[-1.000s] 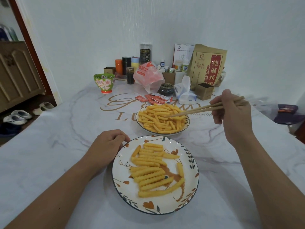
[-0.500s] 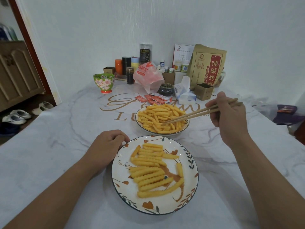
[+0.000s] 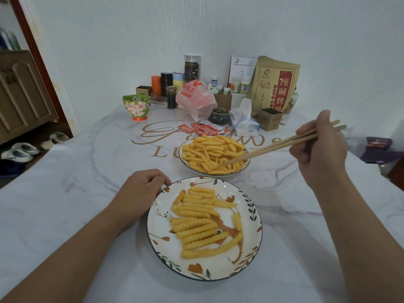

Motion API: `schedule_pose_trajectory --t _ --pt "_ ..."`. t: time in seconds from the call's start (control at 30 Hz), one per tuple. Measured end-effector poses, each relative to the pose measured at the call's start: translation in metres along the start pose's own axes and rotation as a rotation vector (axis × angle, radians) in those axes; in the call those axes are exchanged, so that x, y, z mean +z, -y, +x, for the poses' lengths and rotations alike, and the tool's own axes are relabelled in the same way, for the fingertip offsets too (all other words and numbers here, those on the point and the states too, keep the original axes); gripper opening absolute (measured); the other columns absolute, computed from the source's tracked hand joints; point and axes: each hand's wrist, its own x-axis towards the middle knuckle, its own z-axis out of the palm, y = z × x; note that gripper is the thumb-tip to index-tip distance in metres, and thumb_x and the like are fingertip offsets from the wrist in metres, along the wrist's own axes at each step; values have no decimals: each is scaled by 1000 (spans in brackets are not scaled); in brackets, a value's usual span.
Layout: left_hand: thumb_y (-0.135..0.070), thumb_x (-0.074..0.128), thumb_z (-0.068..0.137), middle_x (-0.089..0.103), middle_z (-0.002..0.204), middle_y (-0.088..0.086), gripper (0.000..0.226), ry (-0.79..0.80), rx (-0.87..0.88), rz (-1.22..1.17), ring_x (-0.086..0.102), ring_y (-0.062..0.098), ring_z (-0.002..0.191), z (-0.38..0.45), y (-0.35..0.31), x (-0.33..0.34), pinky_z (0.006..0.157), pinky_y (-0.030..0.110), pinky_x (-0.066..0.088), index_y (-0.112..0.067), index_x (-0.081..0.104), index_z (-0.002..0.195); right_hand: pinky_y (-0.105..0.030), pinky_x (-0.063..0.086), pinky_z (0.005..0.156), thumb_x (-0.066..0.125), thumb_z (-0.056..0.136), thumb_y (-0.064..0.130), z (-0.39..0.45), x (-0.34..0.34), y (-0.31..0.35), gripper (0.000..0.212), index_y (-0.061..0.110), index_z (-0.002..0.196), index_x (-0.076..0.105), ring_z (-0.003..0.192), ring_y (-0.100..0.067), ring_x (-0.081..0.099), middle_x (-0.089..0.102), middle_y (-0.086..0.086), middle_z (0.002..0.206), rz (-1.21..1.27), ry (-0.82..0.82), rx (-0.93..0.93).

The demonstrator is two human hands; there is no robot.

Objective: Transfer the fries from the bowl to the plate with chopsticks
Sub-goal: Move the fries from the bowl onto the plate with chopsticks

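Hands first. Right hand (image 3: 321, 147) is raised off the worktop (image 3: 65, 193) to the right of the bowl (image 3: 248, 165), back of hand toward camera, fingers curled around the upper ends of the chopsticks (image 3: 273, 147). Sticks slope down and left, tips nearly together and buried among the fries in the bowl (image 3: 209, 152) on its near-right side. Can't tell whether a fry is pinched between the tips.

Left hand (image 3: 142, 193) rests on the worktop, knuckles up, fingers curled under, fingertips just touching the left rim of the plate (image 3: 153, 215). Nothing visibly gripped in it.

Fries on the plate (image 3: 196, 224) lie in rough parallel rows over the centre and left, one long fry slanting across the near side, one short one standing apart on the right. Bowl sits just behind the plate, well filled.

Versus 0.5 s ago: right hand is slightly further right and the sticks sit at a similar slope; tips now reach deeper toward the near edge of the pile. Versus 1.0 s ago: tips were at the pile's right edge, now well inside. Left hand, plate, bowl unchanged in position. Fry count on the plate looks the same.

Behind the bowl: red sauce sachets (image 3: 201, 129), tissue pack (image 3: 243, 121), floral cup (image 3: 137, 107).
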Motion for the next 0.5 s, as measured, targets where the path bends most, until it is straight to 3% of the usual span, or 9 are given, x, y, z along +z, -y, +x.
schedule_pose_trajectory --t 0.3,0.43,0.5 --pt "-10 48 101 60 51 -5 38 1 4 11 49 3 45 0 0 0 52 26 39 -18 76 77 -22 25 41 44 108 37 -1 -7 8 59 11 56 58 43 -14 35 43 -3 48 -224 181 -16" --pt "-9 47 101 61 51 -6 38 2 2 8 50 2 46 0 -1 0 52 25 40 -17 76 78 -26 19 45 44 108 38 -1 -6 7 59 15 56 62 46 -14 33 46 -3 53 -141 113 -36" --pt "-9 47 101 61 52 -6 38 2 -4 4 51 2 46 0 -1 0 50 22 40 -17 75 78 -24 24 44 43 108 40 0 -5 3 59 16 58 65 48 -13 36 50 -2 59 -121 53 -65"
